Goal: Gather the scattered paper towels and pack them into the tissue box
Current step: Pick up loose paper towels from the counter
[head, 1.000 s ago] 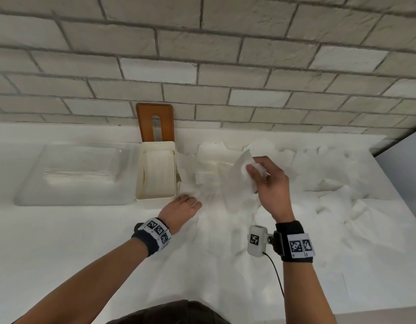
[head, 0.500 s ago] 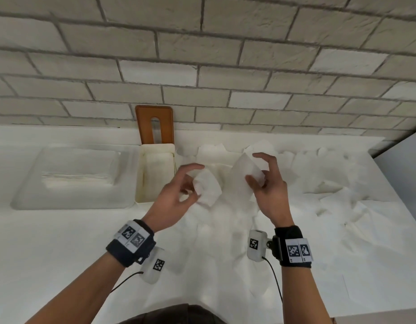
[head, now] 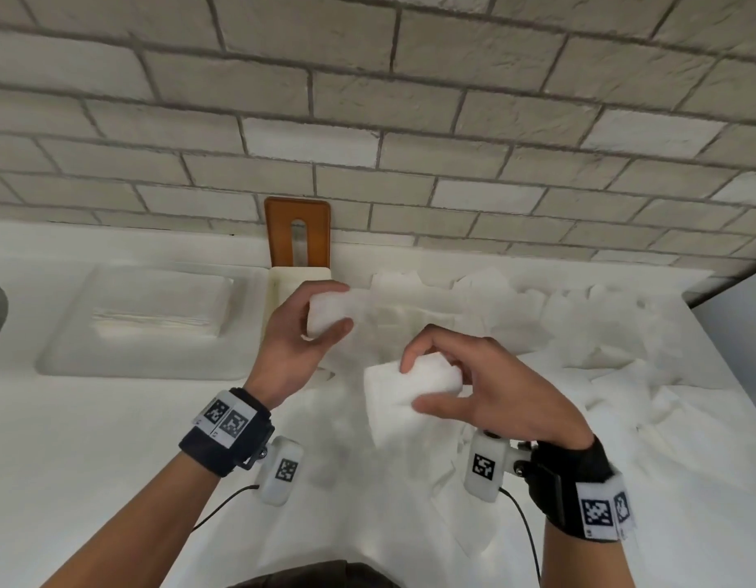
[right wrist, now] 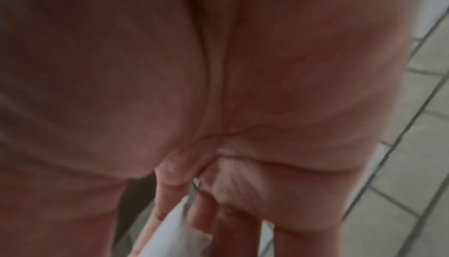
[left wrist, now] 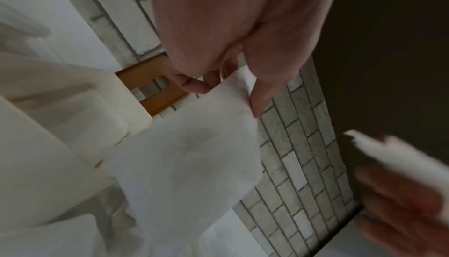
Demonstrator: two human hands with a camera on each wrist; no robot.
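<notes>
The counter (head: 113,439) carries scattered paper towels (head: 622,333) across its right half; the tissue box (head: 282,275) stands at the back edge. The left hand (head: 295,345) pinches one towel (head: 329,311) above the box; the right hand (head: 486,388) grips another (head: 406,384). Risk: a loose pinch lets limp sheets unfold, snagging on the box rim.

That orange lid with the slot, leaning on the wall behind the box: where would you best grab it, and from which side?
Probably by its top edge, coming down from above. The orange lid stands upright against the brick wall, its lower end hidden behind the tissue box, so only the upper part is free. Both hands are busy now: left hand and right hand each hold a paper towel.
</notes>
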